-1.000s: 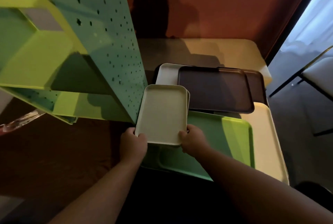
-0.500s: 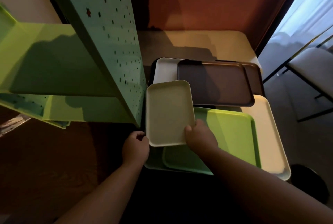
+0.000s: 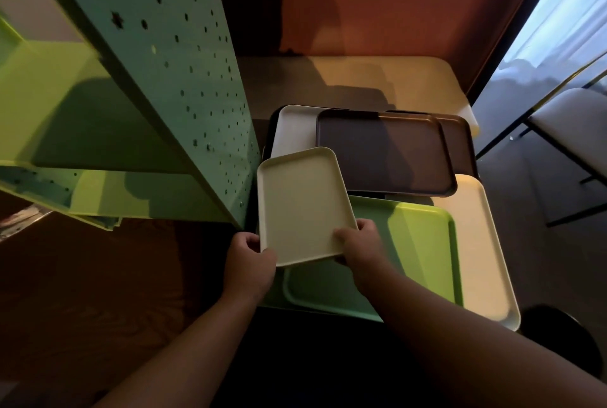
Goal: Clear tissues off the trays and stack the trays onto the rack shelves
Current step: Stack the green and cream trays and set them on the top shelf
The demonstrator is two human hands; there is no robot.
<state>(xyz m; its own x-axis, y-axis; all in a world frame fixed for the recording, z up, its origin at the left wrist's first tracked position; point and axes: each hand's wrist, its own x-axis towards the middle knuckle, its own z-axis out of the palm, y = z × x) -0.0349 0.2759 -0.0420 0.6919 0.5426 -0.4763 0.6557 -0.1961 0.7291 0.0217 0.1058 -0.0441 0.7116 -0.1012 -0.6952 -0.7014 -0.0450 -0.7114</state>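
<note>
A small cream tray (image 3: 303,204) is lifted above the pile, tilted. My left hand (image 3: 249,263) grips its near left corner and my right hand (image 3: 359,245) grips its near right edge, thumb on top. Below lies a green tray (image 3: 417,250) on a larger cream tray (image 3: 476,243). Behind them sit a dark brown tray (image 3: 384,151), a white tray (image 3: 292,131) and another brown tray (image 3: 458,138). The green rack (image 3: 170,79) with a perforated side panel stands at the left, its shelf (image 3: 65,105) bare. No tissue is visible.
The trays rest on a pale table (image 3: 377,79) against a red-brown wall. A chair (image 3: 571,118) stands at the right by a bright curtain. A dark wooden floor lies at the lower left, and a round dark object (image 3: 565,338) sits at the lower right.
The small cream tray has turned anticlockwise and tilted in my hands. My left hand, off the tray half a second ago, grips its corner again. The view has shifted slightly toward the rack.
</note>
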